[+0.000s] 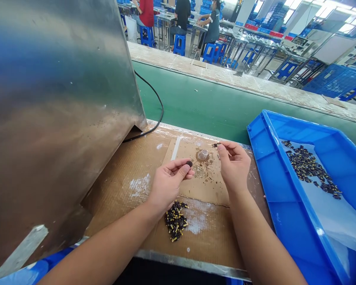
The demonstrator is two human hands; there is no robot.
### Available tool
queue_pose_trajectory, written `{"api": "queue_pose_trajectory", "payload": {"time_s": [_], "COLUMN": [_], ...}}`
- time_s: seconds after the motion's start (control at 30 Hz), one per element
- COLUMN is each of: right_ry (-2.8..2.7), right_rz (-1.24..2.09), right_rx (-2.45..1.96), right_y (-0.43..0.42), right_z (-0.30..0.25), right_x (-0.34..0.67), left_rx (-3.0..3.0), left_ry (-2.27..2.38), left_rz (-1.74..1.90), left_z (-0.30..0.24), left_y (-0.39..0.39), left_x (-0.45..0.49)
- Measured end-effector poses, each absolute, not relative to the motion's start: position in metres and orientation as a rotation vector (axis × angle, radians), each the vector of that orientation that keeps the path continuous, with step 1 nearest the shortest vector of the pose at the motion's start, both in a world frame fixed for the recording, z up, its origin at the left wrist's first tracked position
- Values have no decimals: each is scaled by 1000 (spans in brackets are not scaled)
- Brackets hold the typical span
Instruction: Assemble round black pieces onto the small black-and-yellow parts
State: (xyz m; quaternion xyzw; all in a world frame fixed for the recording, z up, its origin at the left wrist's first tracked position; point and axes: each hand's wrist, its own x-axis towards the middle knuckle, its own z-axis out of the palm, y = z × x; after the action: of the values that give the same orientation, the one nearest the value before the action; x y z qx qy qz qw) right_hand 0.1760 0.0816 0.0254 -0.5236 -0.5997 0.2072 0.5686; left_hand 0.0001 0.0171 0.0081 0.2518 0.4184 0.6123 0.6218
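Observation:
My left hand (169,181) is closed, pinching a small round black piece (189,163) between thumb and fingers. To its right, my right hand (235,166) pinches a small dark pronged piece (215,145) whose exact kind I cannot make out. Between the hands, on a stained cardboard sheet (215,190), stands a small clear lump or cup (203,154) with brown liquid stains around it. Just below my left wrist lies a pile of small black parts with yellow ends (175,223).
A large metal housing (62,99) rises at the left, with a black cable (161,103) behind it. At the right, a blue bin (280,198) holds many black-and-yellow parts (310,166) on white sheeting. A green panel (192,95) borders the back. Several people sit or stand beyond.

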Motion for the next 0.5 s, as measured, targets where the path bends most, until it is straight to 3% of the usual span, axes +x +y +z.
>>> {"api": "queue_pose_trajectory", "payload": {"time_s": [0.3, 0.5], "right_ry": [-1097, -1134], "right_rz": [1335, 1345], "right_rx": [-984, -955], "right_y": [14, 8], "right_z": [20, 13], "right_x": [175, 176], "left_rx": [663, 800], "left_ry": [1004, 1086], "left_rz": [1386, 1348], "left_z": [13, 11], "left_y": [12, 11], "left_x": [2, 3]}}
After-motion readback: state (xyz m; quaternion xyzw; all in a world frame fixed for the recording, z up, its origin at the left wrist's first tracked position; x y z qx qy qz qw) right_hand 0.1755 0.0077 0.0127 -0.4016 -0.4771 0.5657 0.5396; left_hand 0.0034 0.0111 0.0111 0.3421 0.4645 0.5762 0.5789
